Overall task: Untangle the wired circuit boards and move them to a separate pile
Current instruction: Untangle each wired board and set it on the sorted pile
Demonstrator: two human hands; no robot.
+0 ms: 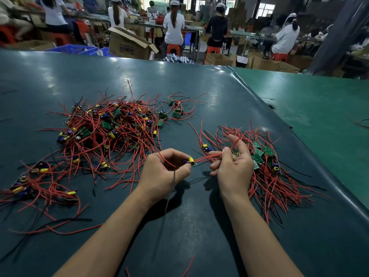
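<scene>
2 hands: left hand (161, 172), right hand (232, 166). 3 heaps of wired boards: big tangle (111, 128) centre-left, sorted pile (265, 164) at right, small cluster (176, 109) upper centre. boards per heap: too tangled to count. 1 cardboard box (129, 45) top centre, open. 2 blue crates (79, 49) top left.

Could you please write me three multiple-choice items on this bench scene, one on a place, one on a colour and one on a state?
1. Where does the big tangled pile lie?
A. Left of the hands
B. Right of the hands
C. In a box

2. What colour are most wires?
A. Blue
B. Red
C. White

3. What is the left hand doing?
A. Resting flat
B. Pointing
C. Pinching a circuit board

Answers: 1 A, the pile sits on the table left of both hands. 2 B, red strands dominate. 3 C, its fingers close on the board while the right hand holds its red wires.
</scene>
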